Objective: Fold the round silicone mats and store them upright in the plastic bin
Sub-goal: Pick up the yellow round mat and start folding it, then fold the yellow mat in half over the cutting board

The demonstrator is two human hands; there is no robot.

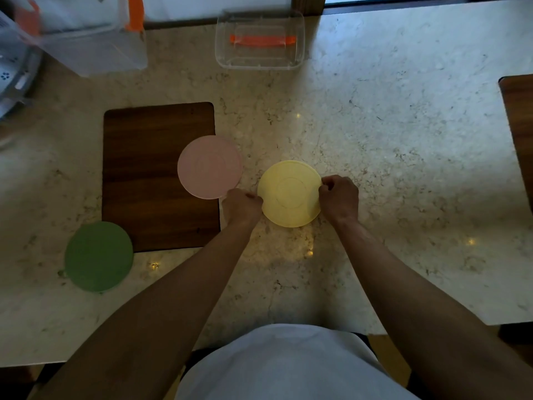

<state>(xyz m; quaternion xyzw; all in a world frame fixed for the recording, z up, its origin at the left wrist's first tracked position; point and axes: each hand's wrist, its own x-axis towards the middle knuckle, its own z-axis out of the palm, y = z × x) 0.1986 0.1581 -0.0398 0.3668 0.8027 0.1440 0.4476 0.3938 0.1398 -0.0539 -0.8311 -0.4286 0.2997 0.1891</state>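
Two hands grip the yellow mat (289, 194) at opposite edges. The left hand (241, 205) pinches its left rim with curled fingers; the right hand (339, 198) pinches its right rim the same way. The yellow mat lies on the marble table (403, 140), flat apart from the pinched edges, directly in front of the person.

Left of the yellow mat and nearer the person, the green mat (99, 256) lies flat on the table, just beside the near left corner of the wooden board (150, 174). The pink mat (210, 167) lies just left of the yellow mat, resting mostly on the board, with its right edge overhanging onto the table.

Beyond the yellow mat, well apart from it, a clear plastic bin (259, 39) with an orange handle stands at the far table edge. A larger clear container (86, 44) with orange clips sits far left of the yellow mat.
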